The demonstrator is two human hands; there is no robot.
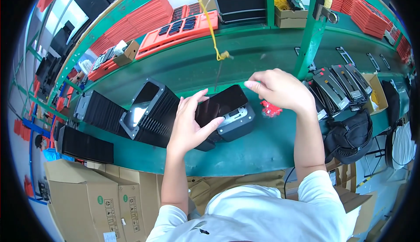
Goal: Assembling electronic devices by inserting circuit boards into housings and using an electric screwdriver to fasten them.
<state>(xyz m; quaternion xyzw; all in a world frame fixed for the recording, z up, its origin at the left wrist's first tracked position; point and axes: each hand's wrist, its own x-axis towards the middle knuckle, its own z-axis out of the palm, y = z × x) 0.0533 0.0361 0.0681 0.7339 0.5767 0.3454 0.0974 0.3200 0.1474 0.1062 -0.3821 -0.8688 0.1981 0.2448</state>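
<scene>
A glossy black screen panel lies tilted over a dark grey housing on the green bench. My left hand grips the panel's left end, fingers at its far edge and thumb at the near one. Below the panel's near edge, some bare metal of the housing shows. Just off the panel's right corner, my right hand is raised with thumb and forefinger pinched together; whatever lies between them is too small to make out. A small heap of red pieces sits on the bench below this hand.
Stacks of black housings stand to the left, one topped by a glossy screen. Framed black panels lean together at the right, near a black bag. A yellow cord hangs ahead. Cardboard boxes stand below the bench.
</scene>
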